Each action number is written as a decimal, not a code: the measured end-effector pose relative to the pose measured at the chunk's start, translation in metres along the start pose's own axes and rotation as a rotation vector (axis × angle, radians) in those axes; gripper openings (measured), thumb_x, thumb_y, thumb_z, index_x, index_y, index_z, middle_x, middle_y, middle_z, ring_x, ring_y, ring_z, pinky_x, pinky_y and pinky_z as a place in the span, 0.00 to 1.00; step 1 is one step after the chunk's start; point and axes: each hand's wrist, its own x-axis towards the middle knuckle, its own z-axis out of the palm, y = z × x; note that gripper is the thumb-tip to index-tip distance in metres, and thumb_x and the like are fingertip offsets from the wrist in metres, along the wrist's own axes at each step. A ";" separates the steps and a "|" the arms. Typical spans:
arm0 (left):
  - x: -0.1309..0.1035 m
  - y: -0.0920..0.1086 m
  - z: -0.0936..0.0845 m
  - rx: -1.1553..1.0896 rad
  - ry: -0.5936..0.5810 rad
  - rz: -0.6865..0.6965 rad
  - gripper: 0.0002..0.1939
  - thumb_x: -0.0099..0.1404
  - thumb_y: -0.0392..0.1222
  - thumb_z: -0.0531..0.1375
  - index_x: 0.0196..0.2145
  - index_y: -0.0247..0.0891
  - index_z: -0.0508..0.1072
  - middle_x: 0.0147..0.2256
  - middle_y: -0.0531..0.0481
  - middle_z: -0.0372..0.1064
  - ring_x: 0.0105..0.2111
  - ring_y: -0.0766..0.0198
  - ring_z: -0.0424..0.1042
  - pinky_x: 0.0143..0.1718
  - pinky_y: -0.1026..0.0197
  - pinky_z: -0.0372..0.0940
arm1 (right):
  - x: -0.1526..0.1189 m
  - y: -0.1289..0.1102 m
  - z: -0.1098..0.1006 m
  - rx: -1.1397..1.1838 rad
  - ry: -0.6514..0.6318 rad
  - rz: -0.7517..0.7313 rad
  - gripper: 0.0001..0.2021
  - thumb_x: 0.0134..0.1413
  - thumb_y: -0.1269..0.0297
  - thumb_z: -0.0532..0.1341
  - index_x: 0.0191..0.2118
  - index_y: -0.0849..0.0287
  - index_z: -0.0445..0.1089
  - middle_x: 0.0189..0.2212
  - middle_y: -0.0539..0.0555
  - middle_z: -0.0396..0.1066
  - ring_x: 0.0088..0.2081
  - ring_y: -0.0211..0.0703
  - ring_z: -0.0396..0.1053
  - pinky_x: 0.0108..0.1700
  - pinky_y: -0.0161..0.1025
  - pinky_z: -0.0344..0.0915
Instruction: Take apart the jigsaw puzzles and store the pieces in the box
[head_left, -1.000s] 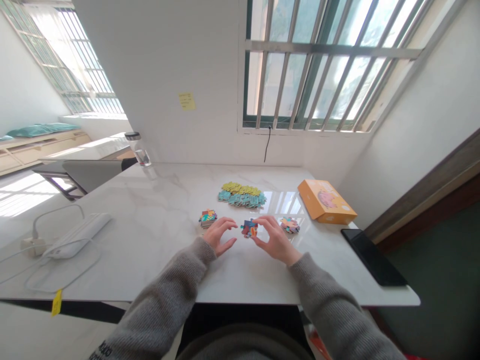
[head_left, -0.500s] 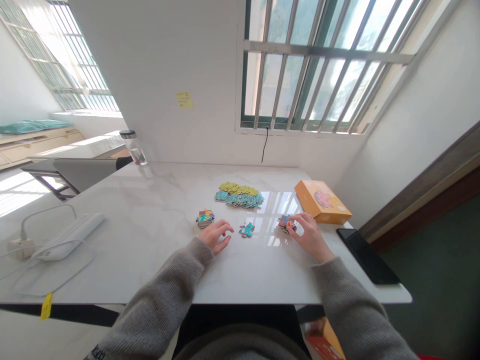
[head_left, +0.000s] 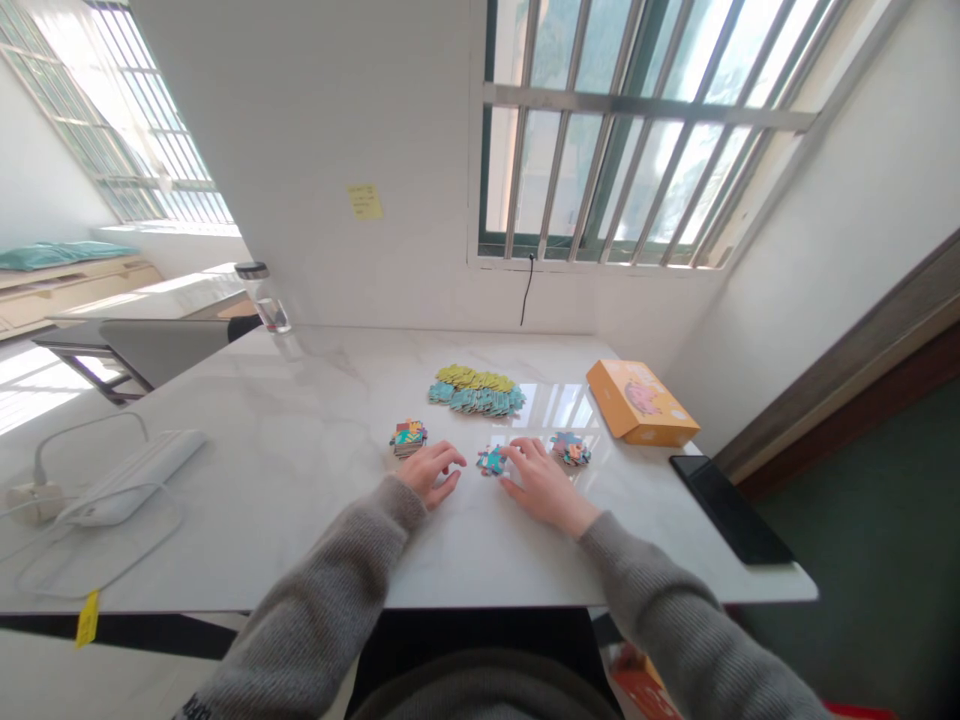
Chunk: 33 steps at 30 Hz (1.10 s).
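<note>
My left hand [head_left: 433, 472] rests on the table just in front of a stack of colorful jigsaw puzzle pieces [head_left: 409, 437], fingers curved and apart, with nothing between them. A small group of teal puzzle pieces [head_left: 491, 461] lies between my two hands. My right hand [head_left: 541, 484] reaches over the right edge of this group, its fingertips at the pieces and its thumb held apart. Whether the fingertips press on a piece is hard to make out. To the right of that hand sits another pile of mixed puzzle pieces [head_left: 571, 449].
Farther back lie rows of yellow puzzle pieces [head_left: 474, 378] and pale blue puzzle pieces [head_left: 487, 402]. An orange box [head_left: 643, 403] and a black phone-like slab [head_left: 731, 510] are at the right. A power strip [head_left: 133, 478] with cables is on the left, a clear bottle [head_left: 267, 299] at the back left.
My right hand has moved left from the right-hand pile to the teal pieces in the middle. My left hand has stayed in place.
</note>
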 end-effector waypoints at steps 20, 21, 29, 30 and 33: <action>0.003 0.006 0.000 -0.152 0.042 0.077 0.12 0.59 0.40 0.62 0.41 0.40 0.70 0.44 0.46 0.70 0.37 0.64 0.71 0.43 0.58 0.69 | 0.013 -0.022 -0.002 0.238 0.069 -0.272 0.21 0.56 0.71 0.60 0.56 0.54 0.62 0.47 0.58 0.69 0.49 0.51 0.65 0.52 0.52 0.67; 0.003 0.007 0.000 -0.152 0.046 0.067 0.11 0.59 0.40 0.63 0.40 0.40 0.70 0.43 0.46 0.70 0.34 0.65 0.71 0.41 0.59 0.69 | 0.012 -0.022 -0.002 0.275 0.068 -0.255 0.21 0.56 0.72 0.60 0.55 0.53 0.62 0.48 0.58 0.69 0.50 0.51 0.65 0.53 0.52 0.66; 0.004 0.008 -0.001 -0.134 0.152 0.065 0.09 0.60 0.44 0.65 0.36 0.39 0.71 0.40 0.46 0.67 0.35 0.63 0.71 0.40 0.59 0.70 | 0.015 -0.022 0.017 0.827 0.031 0.121 0.20 0.60 0.66 0.57 0.57 0.55 0.58 0.37 0.53 0.68 0.37 0.41 0.70 0.39 0.41 0.69; 0.004 0.008 -0.001 -0.122 0.152 0.077 0.10 0.60 0.44 0.65 0.36 0.39 0.72 0.40 0.45 0.68 0.36 0.62 0.71 0.40 0.58 0.70 | 0.016 -0.022 0.020 0.884 0.034 0.149 0.20 0.61 0.66 0.56 0.58 0.55 0.57 0.34 0.51 0.68 0.35 0.40 0.69 0.38 0.40 0.68; 0.004 0.008 0.000 -0.090 0.142 0.099 0.10 0.60 0.44 0.65 0.38 0.39 0.72 0.40 0.45 0.68 0.38 0.60 0.71 0.42 0.56 0.70 | 0.018 -0.018 0.024 0.910 0.098 0.207 0.17 0.61 0.65 0.54 0.56 0.56 0.58 0.29 0.47 0.64 0.31 0.38 0.66 0.36 0.38 0.66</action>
